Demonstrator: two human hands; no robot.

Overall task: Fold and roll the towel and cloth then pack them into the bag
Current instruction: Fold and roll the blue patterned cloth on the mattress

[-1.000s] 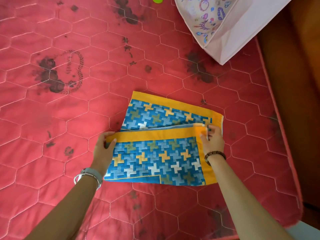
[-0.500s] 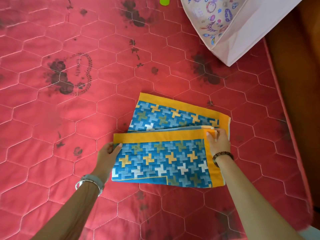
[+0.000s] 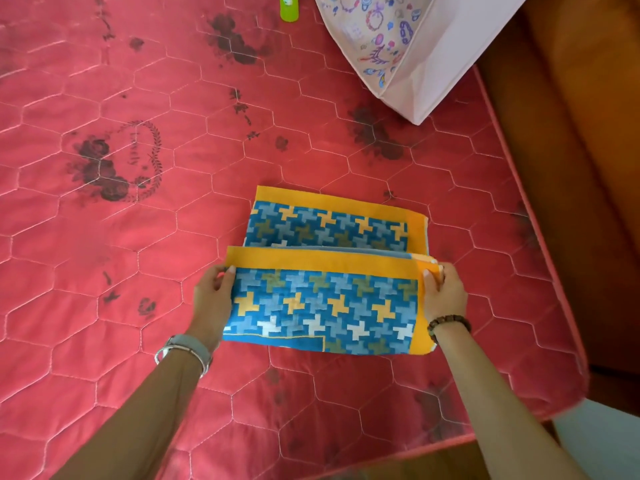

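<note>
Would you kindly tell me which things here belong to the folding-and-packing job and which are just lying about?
In the job: patterned cloth, held at its ends by the left hand and right hand; pink bag.
Lying about: small green container at the far edge; red mattress, merely the work surface.

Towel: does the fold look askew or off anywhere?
Yes. The towel is askew: its top layer, gripped by left hand and right hand, juts left past the layer beneath.
</note>
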